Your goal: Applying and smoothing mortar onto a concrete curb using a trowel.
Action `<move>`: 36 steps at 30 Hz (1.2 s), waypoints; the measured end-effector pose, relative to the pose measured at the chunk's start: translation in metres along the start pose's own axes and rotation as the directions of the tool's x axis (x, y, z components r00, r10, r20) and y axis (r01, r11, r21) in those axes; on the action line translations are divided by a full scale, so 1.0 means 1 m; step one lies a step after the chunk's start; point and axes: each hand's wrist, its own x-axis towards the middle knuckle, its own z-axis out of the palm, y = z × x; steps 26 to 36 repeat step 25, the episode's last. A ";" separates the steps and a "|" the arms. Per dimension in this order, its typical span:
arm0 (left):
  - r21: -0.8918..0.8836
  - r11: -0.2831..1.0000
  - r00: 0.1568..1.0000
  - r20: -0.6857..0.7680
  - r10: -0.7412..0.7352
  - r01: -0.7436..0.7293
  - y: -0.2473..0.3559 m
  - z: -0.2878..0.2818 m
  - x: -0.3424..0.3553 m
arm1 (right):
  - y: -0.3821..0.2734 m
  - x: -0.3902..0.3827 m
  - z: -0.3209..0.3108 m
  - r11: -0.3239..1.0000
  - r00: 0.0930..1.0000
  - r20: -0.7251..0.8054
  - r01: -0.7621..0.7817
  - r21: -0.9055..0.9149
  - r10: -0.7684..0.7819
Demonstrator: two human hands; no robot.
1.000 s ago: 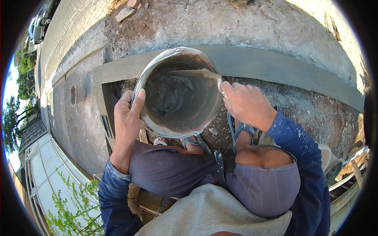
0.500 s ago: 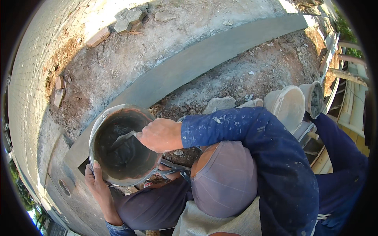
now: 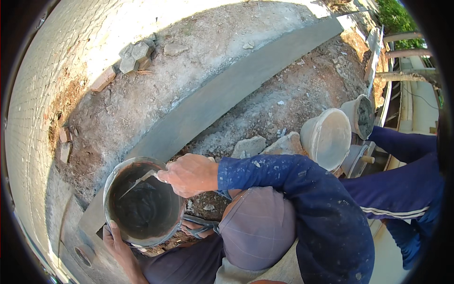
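Observation:
My left hand (image 3: 116, 244) grips the lower rim of a round metal bucket (image 3: 111, 187) that holds wet grey mortar. My right hand (image 3: 189, 174) holds a trowel (image 3: 139, 181) whose blade reaches down into the mortar. The bucket sits low left in view, over my bent knees. A strip of smooth fresh grey cement (image 3: 227, 97) runs diagonally across the ground just beyond the bucket.
Two stones (image 3: 267, 146) lie past my right arm. An empty pale bucket (image 3: 327, 138) and a bucket with mortar (image 3: 359, 115) stand at the right, beside another person's dark blue legs (image 3: 402, 189). Broken bricks (image 3: 135, 57) lie on the dirt at the back.
The view has swung right and the bucket now sits low left. My right hand moved from the rim to reach the trowel into the mortar. The left hand stays on the rim.

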 end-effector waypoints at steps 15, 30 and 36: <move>-0.006 0.991 0.975 -0.179 0.133 -0.136 0.055 0.009 0.022 | 0.061 -0.044 -0.027 0.923 0.934 -0.347 0.054 0.381 0.088; -0.111 0.981 0.987 0.013 0.161 -0.158 0.165 0.019 0.087 | 0.129 -0.114 -0.073 0.610 0.769 -0.293 -0.154 0.777 0.568; -0.111 0.981 0.987 0.013 0.161 -0.158 0.165 0.019 0.087 | 0.129 -0.114 -0.073 0.610 0.769 -0.293 -0.154 0.777 0.568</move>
